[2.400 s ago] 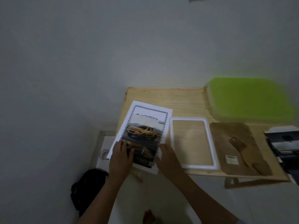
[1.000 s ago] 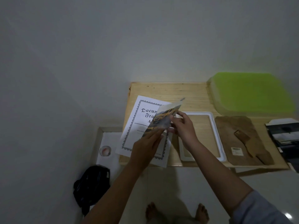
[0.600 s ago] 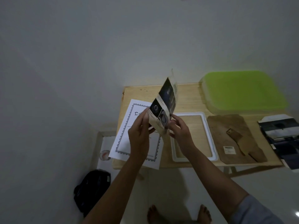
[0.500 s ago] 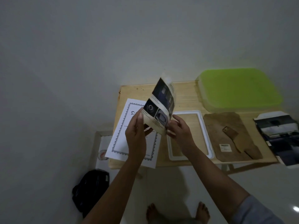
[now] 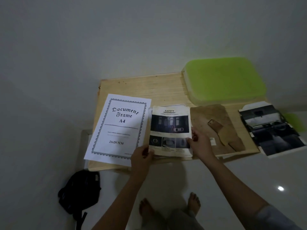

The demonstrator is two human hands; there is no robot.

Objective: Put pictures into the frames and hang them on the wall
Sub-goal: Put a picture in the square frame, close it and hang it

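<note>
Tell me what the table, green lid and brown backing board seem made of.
Table: pale wood, matt; grain lines show. Green lid: likely plastic, smooth, with rounded moulded corners. Brown backing board: probably fibreboard, dull and mottled.

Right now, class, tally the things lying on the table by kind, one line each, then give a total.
Printed sheets: 3 (A4 insert, safety page, car print)
Frames: 1 (white frame, mostly under the safety page)
Boards: 1 (backing board)
Boxes: 1 (green box)
Total: 6
</note>
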